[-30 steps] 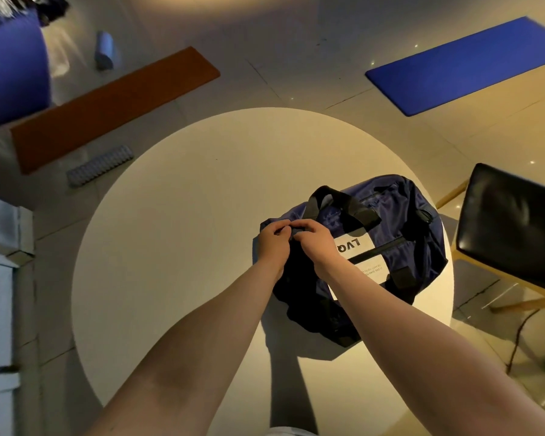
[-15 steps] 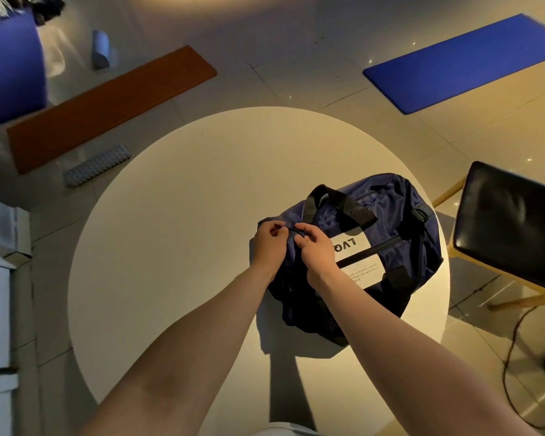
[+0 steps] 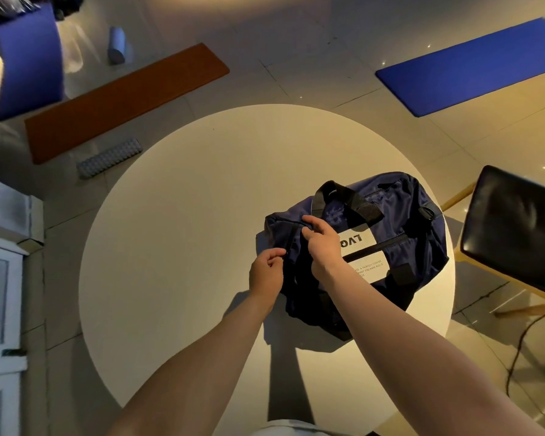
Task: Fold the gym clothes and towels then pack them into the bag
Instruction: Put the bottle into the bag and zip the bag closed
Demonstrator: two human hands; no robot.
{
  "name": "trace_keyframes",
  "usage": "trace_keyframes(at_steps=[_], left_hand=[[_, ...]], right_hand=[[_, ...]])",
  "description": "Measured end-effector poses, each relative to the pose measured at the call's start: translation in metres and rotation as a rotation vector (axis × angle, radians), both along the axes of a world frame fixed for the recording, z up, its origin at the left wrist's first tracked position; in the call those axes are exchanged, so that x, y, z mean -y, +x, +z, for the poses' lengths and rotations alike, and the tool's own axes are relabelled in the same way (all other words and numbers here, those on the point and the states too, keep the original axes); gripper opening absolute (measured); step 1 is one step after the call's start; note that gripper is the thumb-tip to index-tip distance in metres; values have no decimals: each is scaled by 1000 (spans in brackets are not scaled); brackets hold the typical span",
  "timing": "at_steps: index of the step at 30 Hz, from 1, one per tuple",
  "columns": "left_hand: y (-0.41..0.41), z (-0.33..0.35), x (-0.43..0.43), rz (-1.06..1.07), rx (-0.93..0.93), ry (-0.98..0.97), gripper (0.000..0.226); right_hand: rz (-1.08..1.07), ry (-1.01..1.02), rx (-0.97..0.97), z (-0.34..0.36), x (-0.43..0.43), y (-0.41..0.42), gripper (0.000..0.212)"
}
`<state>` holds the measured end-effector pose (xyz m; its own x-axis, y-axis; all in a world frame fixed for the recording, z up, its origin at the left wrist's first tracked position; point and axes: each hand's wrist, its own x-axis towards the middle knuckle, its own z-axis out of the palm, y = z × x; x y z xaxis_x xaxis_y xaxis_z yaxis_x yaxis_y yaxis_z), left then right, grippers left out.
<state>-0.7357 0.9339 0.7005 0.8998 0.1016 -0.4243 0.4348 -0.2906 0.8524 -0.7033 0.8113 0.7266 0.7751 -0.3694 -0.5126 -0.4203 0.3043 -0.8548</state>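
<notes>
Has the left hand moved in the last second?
Yes. The left hand has drawn back toward the person along the end of the bag, away from the right hand. The white label on the bag stayed put.

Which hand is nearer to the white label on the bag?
Right. The right hand grips the bag directly beside the white label; the left hand pinches the bag's end, farther from it.

Left hand [image 3: 266,273] nearer the body, right hand [image 3: 323,245] just ahead — both pinch the bag [image 3: 400,228], fingers curled.
</notes>
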Motion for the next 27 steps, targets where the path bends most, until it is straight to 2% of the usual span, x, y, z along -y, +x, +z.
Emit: trace_keyframes(at_steps=[2,5,6,8,11,13,20,27], left_hand=[[-5,-2,-4,26,-1,-16,30],[-4,3,-5,46,16,-41,29],[-4,6,-5,41,28,-43,30],[-8,8,-5,32,41,-40,31],[-16,1,-11,69,9,-12,28],[-26,-8,-17,92,-28,32,25],[-72,-42,-20,41,-167,141,26],[-69,-46,-16,-8,-296,165,23]], right_hand=[[73,-67,2,1,-2,-9,35],[201,-162,-63,0,-9,-28,59],[248,-222,-98,-1,-14,-32,60],[287,-279,-152,-8,-23,-37,46],[180,-163,-137,-11,-28,-36,15],[145,-134,-111,-7,-24,-33,6],[139,-68,-72,0,-20,-24,11],[139,4,-85,-2,-22,-35,18]])
